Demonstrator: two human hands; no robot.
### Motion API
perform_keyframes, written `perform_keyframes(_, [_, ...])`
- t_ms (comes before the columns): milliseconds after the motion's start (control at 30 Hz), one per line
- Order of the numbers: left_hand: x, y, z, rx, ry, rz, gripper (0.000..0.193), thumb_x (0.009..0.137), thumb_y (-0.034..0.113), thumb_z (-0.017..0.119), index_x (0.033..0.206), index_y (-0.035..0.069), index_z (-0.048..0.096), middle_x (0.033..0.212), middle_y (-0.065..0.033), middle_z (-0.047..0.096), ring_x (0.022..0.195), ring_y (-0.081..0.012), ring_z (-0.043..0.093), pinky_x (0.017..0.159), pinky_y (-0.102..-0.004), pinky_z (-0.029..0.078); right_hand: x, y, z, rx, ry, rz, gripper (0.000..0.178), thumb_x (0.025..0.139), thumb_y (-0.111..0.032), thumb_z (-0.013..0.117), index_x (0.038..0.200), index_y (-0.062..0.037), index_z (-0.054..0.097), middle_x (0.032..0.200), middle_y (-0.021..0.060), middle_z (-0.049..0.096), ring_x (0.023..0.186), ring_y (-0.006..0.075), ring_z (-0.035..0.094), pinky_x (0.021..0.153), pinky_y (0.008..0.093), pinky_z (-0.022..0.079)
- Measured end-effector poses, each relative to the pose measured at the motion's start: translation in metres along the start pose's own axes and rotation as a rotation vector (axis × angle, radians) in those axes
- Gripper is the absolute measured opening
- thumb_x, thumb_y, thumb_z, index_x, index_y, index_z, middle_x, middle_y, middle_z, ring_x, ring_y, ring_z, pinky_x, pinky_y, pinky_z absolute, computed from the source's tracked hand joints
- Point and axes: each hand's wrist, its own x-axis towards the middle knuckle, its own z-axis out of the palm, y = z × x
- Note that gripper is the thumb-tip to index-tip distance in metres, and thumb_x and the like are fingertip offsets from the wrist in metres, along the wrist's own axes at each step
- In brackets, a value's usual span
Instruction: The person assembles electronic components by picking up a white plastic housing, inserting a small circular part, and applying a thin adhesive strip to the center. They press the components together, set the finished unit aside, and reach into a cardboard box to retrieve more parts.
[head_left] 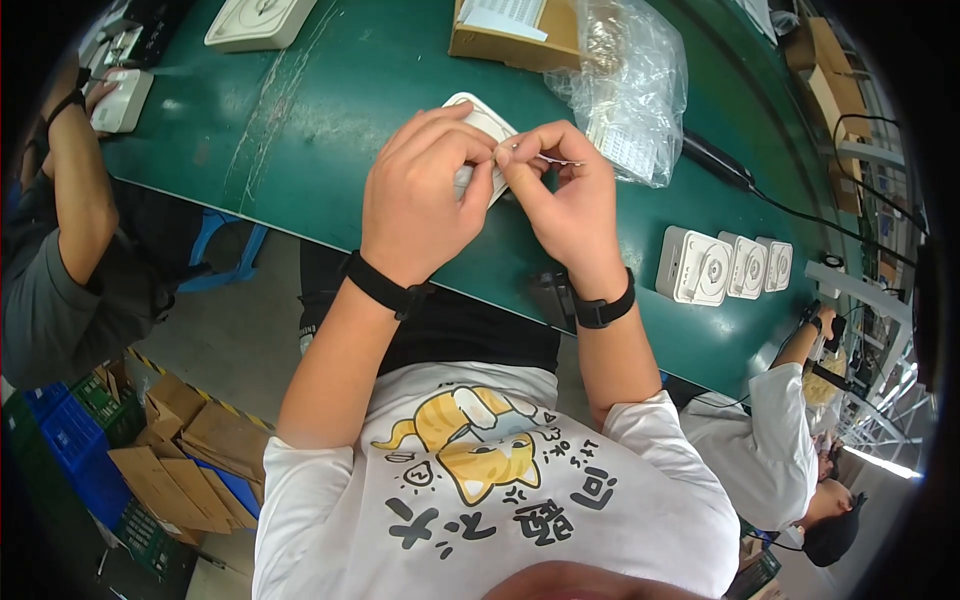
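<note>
Over a white square device (482, 117) with rounded corners, my two hands meet with their fingertips together. My left hand (422, 190) is closed in a pinch, its fingers covering much of the device; what it grips is too small to make out. Closed as well, my right hand (565, 195) pinches a thin, pale strip (557, 160) that sticks out between its fingers. The fingers hide most of the strip, and I cannot tell whether it touches the device.
Right of my hands, three white devices (692, 266) stand in a row on the green table (330, 120). A cardboard box (515, 45), a clear plastic bag (640, 100) and a black corded tool (715, 157) lie beyond. Another white device (258, 22) sits far left. Co-workers sit on both sides.
</note>
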Motion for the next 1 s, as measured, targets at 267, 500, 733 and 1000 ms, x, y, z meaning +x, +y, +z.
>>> perform_keyframes(267, [-0.013, 0.030, -0.011, 0.075, 0.006, -0.136, 0.021, 0.098, 0.001, 0.081, 0.119, 0.004, 0.081, 0.135, -0.0194, 0.080, 0.138, -0.0443, 0.074, 0.116, -0.0525, 0.059, -0.002, 0.009, -0.006, -0.019, 0.027, -0.052, 0.025, 0.105, -0.001, 0.088, 0.127, -0.0008, 0.076, 0.114, 0.0027, 0.080, 0.093, 0.0078, 0.066, 0.085, 0.0264, 0.056])
perform_keyframes(500, [-0.014, 0.005, -0.003, -0.174, -0.061, -0.230, 0.025, 0.106, 0.000, 0.071, 0.129, 0.002, 0.081, 0.148, -0.0220, 0.076, 0.137, -0.0435, 0.073, 0.119, -0.0489, 0.057, -0.005, -0.004, -0.005, -0.269, -0.015, -0.151, 0.031, 0.103, -0.002, 0.089, 0.131, -0.0014, 0.076, 0.112, 0.0026, 0.080, 0.088, 0.0089, 0.064, 0.082, 0.0268, 0.056])
perform_keyframes(733, [-0.023, 0.010, 0.001, -0.289, 0.032, -0.365, 0.023, 0.108, -0.003, 0.067, 0.126, 0.002, 0.080, 0.151, -0.0221, 0.074, 0.139, -0.0386, 0.074, 0.120, -0.0484, 0.056, -0.005, -0.017, -0.019, -0.249, -0.166, -0.085, 0.033, 0.099, -0.002, 0.088, 0.131, -0.0050, 0.078, 0.112, 0.0011, 0.081, 0.084, 0.0105, 0.062, 0.081, 0.0286, 0.056])
perform_keyframes(1000, [-0.029, 0.013, 0.006, -0.264, 0.075, -0.367, 0.020, 0.108, -0.004, 0.067, 0.121, 0.002, 0.080, 0.150, -0.0216, 0.075, 0.139, -0.0389, 0.074, 0.119, -0.0482, 0.057, -0.008, -0.007, -0.008, -0.376, -0.100, -0.228, 0.031, 0.097, -0.005, 0.088, 0.128, -0.0077, 0.080, 0.103, 0.0021, 0.079, 0.081, 0.0146, 0.062, 0.080, 0.0312, 0.056])
